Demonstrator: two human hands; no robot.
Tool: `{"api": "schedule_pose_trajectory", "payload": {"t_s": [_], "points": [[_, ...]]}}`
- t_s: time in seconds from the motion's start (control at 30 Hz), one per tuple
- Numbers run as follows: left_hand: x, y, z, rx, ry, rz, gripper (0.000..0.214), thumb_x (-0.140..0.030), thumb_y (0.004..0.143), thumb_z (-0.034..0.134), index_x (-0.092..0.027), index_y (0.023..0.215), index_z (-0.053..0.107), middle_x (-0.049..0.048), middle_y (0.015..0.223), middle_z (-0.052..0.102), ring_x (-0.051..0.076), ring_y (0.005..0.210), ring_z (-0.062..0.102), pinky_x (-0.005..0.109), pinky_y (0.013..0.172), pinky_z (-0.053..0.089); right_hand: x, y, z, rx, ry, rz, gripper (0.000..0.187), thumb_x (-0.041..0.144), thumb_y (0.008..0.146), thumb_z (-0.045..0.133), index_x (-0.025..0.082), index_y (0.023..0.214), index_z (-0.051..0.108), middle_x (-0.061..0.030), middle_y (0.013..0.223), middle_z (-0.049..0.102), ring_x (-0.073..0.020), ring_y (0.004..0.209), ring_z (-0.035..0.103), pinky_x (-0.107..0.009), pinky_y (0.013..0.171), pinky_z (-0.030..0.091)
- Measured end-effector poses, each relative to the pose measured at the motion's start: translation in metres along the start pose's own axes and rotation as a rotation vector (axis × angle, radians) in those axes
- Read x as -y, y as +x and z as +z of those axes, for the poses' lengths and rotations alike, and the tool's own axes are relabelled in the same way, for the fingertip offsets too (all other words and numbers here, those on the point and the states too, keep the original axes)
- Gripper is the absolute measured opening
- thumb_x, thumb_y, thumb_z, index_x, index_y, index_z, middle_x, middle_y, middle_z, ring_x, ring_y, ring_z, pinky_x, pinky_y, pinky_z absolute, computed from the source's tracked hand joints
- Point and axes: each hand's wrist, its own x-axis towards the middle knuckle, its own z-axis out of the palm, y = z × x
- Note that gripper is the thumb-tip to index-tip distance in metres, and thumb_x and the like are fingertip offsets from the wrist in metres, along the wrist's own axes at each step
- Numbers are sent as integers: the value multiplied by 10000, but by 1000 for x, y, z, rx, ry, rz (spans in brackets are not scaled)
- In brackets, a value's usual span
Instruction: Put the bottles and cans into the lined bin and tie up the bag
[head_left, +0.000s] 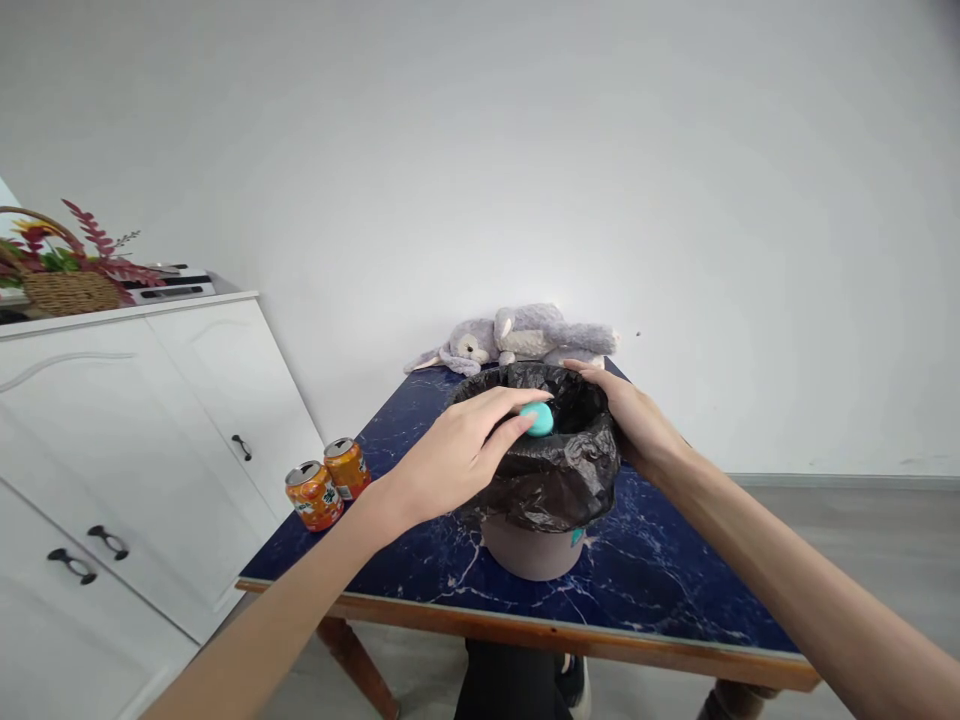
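Observation:
A trash bin (534,552) lined with a black plastic bag (559,485) stands upright on the blue marbled table. Over its opening, my left hand (463,445) pinches a small, smooth, rounded turquoise object (537,419) between thumb and fingers. What kind of object it is, I cannot make out. My right hand (630,410) grips the bin's bag-covered rim at the right, with the fingertips at the far edge. The bag's folds and my left hand hide the bottom of the bin.
Two orange soda cans (315,496) stand on the table's left side. A grey plush bunny (517,335) lies along the back edge by the wall. To the left is a white cabinet (150,420) with a flower basket (71,290) on top. The table's wooden front edge (555,632) is nearest me.

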Motion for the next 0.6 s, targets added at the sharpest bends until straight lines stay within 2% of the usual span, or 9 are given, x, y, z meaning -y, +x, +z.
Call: {"api": "schedule_pose_trajectory", "payload": {"t_s": [0.07,0.17,0.27,0.33,0.4,0.43,0.53,0.6], "points": [[-1,-7,-1,-35,22,-5,347,-323,1140,398,-365,1384,642,-4,1448,697,248,1375,633,453,1214,496,1,-4,-2,31,120,111,529,450,977,515,325,1475,637,15,1546,635,-270,1399,627,-414,1100,573],[11,-25,-6,-286,64,-65,328,-366,1134,404,-360,1352,649,12,1414,710,264,1371,630,480,1215,481,-1,-10,-5,58,156,120,566,482,979,530,335,1523,586,22,1591,590,-266,1454,576,-415,1170,517],[46,-51,-19,-537,189,-164,305,-388,1122,411,-291,1286,649,65,1364,714,273,1345,637,468,1212,464,-7,-13,-7,63,207,93,599,544,979,558,341,1543,564,29,1623,553,-275,1496,528,-434,1213,475],[83,-72,-33,-614,363,-236,299,-400,1102,428,-269,1277,631,97,1359,696,280,1338,627,464,1216,442,-10,-15,-5,64,265,88,605,553,970,575,340,1537,569,27,1607,573,-286,1487,537,-442,1213,477],[125,-97,-47,-610,547,-355,332,-429,1057,484,-248,1306,607,130,1403,658,317,1389,570,510,1232,403,-12,-17,-1,66,307,84,591,536,974,552,322,1524,587,15,1557,625,-301,1453,571,-446,1183,507],[145,-110,-54,-568,617,-419,379,-447,1029,505,-233,1331,591,150,1421,641,341,1408,548,538,1235,385,-11,-18,2,59,323,86,583,528,977,532,311,1515,599,10,1519,658,-308,1431,591,-444,1161,527],[196,-148,-67,-395,746,-681,605,-517,947,553,-145,1423,538,238,1478,598,432,1445,499,608,1224,352,-8,-22,9,-5,366,130,556,531,969,515,287,1447,660,8,1364,757,-319,1340,656,-413,1081,580],[216,-169,-70,-213,720,-887,822,-605,897,584,-44,1489,479,309,1470,594,485,1420,520,606,1186,391,-7,-24,11,-66,403,194,516,556,936,568,289,1351,718,22,1251,798,-321,1277,688,-386,1034,598]]}}
